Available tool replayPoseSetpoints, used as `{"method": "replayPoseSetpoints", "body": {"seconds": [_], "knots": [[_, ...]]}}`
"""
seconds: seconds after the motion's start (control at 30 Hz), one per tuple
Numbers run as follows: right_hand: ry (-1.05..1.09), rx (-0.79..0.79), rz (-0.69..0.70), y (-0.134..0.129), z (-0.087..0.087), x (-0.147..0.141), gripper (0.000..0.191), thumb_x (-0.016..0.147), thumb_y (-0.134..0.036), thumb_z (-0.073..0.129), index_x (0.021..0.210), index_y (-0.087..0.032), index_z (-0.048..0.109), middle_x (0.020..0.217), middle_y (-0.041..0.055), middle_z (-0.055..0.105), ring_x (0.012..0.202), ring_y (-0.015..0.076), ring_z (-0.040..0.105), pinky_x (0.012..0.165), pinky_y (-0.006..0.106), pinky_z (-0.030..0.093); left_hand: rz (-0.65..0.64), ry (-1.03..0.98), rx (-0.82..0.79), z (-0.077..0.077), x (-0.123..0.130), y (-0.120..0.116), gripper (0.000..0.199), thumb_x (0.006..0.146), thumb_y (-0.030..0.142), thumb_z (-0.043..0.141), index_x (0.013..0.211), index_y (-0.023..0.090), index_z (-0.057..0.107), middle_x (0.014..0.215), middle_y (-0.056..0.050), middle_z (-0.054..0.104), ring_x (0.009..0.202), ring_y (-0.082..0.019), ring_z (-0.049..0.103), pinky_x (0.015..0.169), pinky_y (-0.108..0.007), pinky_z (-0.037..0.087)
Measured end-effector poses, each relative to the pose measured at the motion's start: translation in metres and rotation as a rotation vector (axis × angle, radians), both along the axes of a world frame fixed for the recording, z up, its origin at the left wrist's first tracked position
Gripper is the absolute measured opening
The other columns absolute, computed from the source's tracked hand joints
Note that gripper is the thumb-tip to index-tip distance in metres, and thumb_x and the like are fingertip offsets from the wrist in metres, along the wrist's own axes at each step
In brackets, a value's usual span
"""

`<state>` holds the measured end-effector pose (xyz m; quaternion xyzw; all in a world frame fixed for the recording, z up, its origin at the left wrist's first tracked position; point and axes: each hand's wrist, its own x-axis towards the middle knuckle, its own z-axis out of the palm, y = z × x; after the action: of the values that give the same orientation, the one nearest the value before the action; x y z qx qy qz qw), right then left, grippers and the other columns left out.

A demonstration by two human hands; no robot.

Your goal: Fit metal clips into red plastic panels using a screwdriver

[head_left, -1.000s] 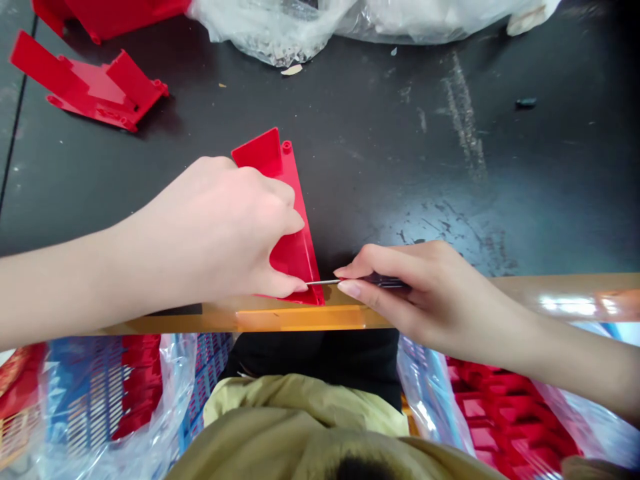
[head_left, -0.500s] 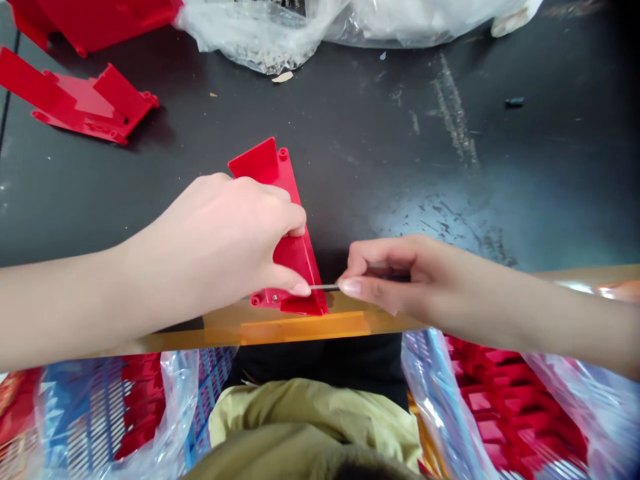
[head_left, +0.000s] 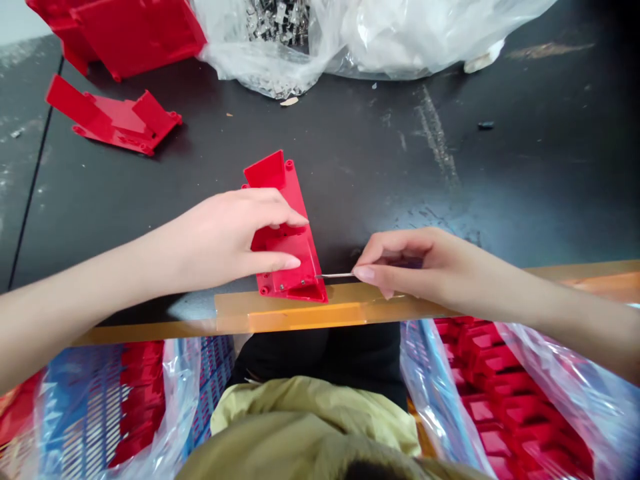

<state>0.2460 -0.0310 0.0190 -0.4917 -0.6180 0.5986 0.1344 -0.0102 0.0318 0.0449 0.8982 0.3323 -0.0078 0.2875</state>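
A red plastic part (head_left: 295, 193) lies on the dark table near its taped front edge, with two small metal bits at its lower end. Over its left side rests my left hand (head_left: 230, 233), thumb and fingers apart, touching the part without gripping it. To the right, my right hand (head_left: 410, 263) pinches a thin metal rod (head_left: 336, 275) between thumb and fingers. The rod's tip reaches the part's lower right edge.
Another red part (head_left: 120, 123) and larger red pieces (head_left: 140, 33) lie at the back left. Clear bags (head_left: 370, 40), one with small shiny pieces, stand at the back. Lined blue crates (head_left: 95, 400) with red parts sit below the front edge.
My left thumb has drawn back from the rod's tip and its fingers have loosened, uncovering more of the red part. My right hand has moved slightly right with the rod. The view has shifted.
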Motion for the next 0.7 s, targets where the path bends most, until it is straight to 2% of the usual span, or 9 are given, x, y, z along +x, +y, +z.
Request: {"method": "replayPoseSetpoints", "body": {"seconds": [0.13,0.27,0.37,0.47,0.7], "knots": [[-0.071,0.052,0.057,-0.002,0.002,-0.005,0.031,0.084,-0.05,0.065,0.077,-0.02,0.068,0.064,-0.0009,0.062,0.057,0.0109,0.051,0.051,0.023,0.038,-0.024,-0.029,-0.045,-0.005,-0.005,-0.005,0.041,0.089,0.038,0.064,0.124,0.017,0.064,0.113,-0.007,0.067,0.101,-0.022,0.063,0.087,-0.033,0.048],[-0.055,0.104,0.115,0.003,0.004,-0.01,0.023,0.086,-0.043,0.065,0.084,-0.02,0.067,0.062,-0.0023,0.061,0.056,0.0103,0.051,0.051,0.022,0.039,0.024,-0.098,-0.098,-0.008,-0.015,-0.005,0.036,0.091,0.038,0.062,0.123,0.02,0.064,0.117,-0.005,0.067,0.104,-0.019,0.063,0.092,-0.032,0.048],[-0.017,0.115,0.138,0.008,0.003,-0.015,0.019,0.085,-0.038,0.067,0.082,-0.019,0.064,0.06,-0.0039,0.059,0.054,0.0091,0.049,0.05,0.021,0.038,0.04,-0.133,-0.112,-0.01,-0.023,-0.01,0.041,0.088,0.038,0.066,0.125,0.021,0.062,0.122,-0.007,0.065,0.112,-0.021,0.06,0.098,-0.033,0.047],[-0.004,0.119,0.189,0.014,0.001,-0.019,0.019,0.088,-0.036,0.063,0.081,-0.019,0.065,0.062,-0.0035,0.061,0.054,0.0084,0.047,0.05,0.021,0.037,0.031,-0.188,-0.159,-0.014,-0.028,-0.014,0.041,0.09,0.031,0.063,0.13,0.021,0.059,0.128,-0.009,0.061,0.119,-0.022,0.057,0.103,-0.034,0.045],[-0.015,0.226,0.233,0.017,0.001,-0.027,0.024,0.089,-0.036,0.062,0.073,-0.019,0.065,0.054,-0.0055,0.055,0.048,0.0067,0.04,0.046,0.021,0.031,0.048,-0.229,-0.213,-0.019,-0.031,-0.015,0.047,0.085,0.031,0.068,0.131,0.025,0.058,0.13,-0.008,0.059,0.12,-0.023,0.055,0.106,-0.039,0.044]]}}
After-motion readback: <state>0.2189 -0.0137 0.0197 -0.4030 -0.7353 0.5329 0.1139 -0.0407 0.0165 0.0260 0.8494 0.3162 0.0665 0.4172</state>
